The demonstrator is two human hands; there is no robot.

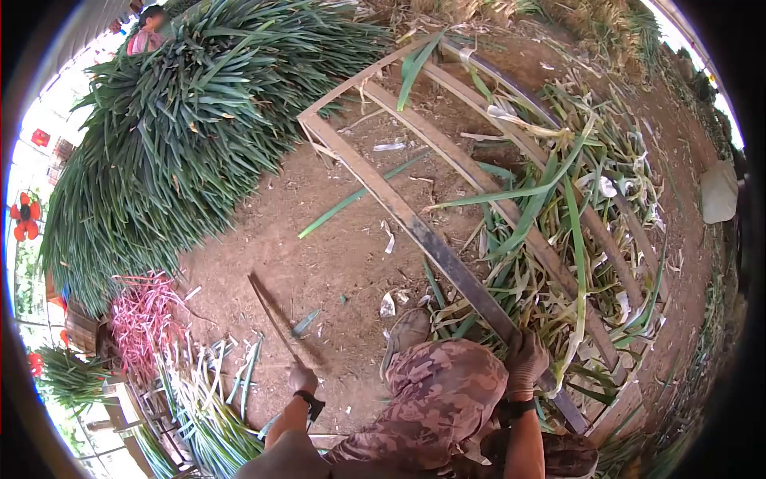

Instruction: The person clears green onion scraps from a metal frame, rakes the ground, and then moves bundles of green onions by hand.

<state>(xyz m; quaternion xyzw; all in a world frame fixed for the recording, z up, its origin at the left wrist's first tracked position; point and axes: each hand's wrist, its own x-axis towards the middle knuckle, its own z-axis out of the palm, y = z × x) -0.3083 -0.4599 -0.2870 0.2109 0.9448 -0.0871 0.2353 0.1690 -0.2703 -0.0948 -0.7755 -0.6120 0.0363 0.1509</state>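
At the lower left, my left hand (pixel 302 378) is closed round the end of a thin dark stick or blade (pixel 271 315), which points up and away over the dirt floor. My right hand (pixel 527 363), apparently gloved, rests at the near long bar of a wooden frame (pixel 415 227), its fingers curled over the bar beside my knee. Green leaves and dry stalks (pixel 550 215) lie across and under the frame's bars. My camouflage trousers (pixel 435 387) and one shoe (pixel 408 331) show between my hands.
A tall pile of green leafy stalks (pixel 175 136) fills the upper left, with a person (pixel 147 36) behind it. Pink strips (pixel 148 323) lie at the left, above more stalks (pixel 203 415). A pale container (pixel 719 192) stands at the far right.
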